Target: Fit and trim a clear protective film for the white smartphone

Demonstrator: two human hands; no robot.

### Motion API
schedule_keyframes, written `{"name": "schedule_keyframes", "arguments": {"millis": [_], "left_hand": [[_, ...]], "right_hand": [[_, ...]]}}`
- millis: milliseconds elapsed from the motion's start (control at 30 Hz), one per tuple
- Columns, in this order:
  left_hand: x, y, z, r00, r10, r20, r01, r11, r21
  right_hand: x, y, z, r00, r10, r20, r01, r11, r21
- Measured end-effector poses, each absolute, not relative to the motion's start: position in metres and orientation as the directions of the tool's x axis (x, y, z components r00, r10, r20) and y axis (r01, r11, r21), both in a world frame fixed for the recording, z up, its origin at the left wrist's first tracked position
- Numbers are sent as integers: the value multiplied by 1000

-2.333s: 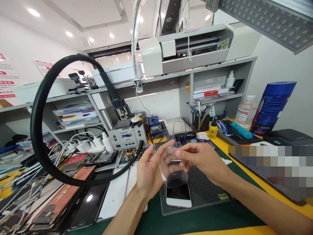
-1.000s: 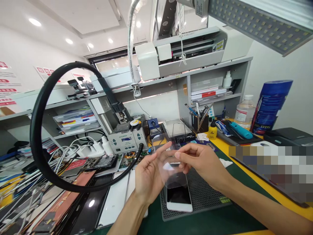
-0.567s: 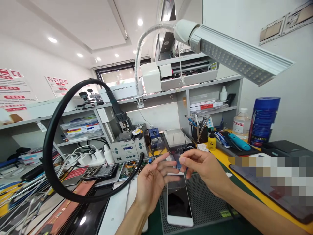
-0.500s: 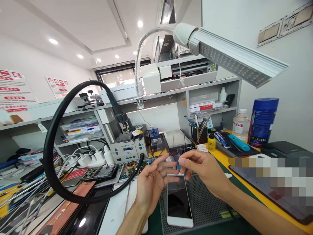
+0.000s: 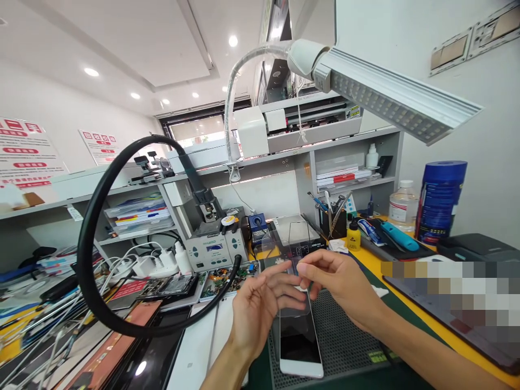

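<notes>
A thin clear film (image 5: 273, 244) hangs above the upper part of a white phone (image 5: 299, 338), which lies face up with a dark screen. My right hand (image 5: 339, 284) pinches the film's edge between thumb and fingertips. Facing it, my left hand (image 5: 260, 303) is open, its fingers stretched out against or close to the film; whether they touch it I cannot tell. Beneath the phone is a dark perforated mat (image 5: 345, 336).
A black hose (image 5: 87, 254) loops at the left from a grey rework station (image 5: 215, 252). White phones (image 5: 195, 346) and circuit boards lie left of the mat. A tool holder (image 5: 332, 222), a yellow bottle (image 5: 353, 238) and a blue canister (image 5: 442, 200) stand at the right, under an LED lamp (image 5: 390, 97).
The view has shifted slightly, so most things sit a little further right. My left hand has tilted a little, its fingers nearer my right hand. The right hand keeps its pinch.
</notes>
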State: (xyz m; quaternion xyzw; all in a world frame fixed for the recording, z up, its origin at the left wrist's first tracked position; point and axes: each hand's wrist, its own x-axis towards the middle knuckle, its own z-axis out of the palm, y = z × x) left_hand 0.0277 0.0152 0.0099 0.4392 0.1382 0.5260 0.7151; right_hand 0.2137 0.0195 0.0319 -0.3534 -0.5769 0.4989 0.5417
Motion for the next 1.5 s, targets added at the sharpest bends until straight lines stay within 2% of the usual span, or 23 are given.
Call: {"name": "schedule_keyframes", "arguments": {"millis": [600,800,1200,1500], "left_hand": [[33,11,13,436,855,282,-582,29,812],[33,9,13,439,857,270,-576,38,816],[34,10,11,450,847,281,-568,29,822],[37,10,13,470,847,248,-648,141,749]], "right_hand": [[211,22,27,-103,959,265,-41,262,-964],[209,17,30,-69,950,305,9,306,-952],[205,16,30,-40,946,321,-8,321,-947],[207,15,28,-5,939,343,78,343,-936]]}}
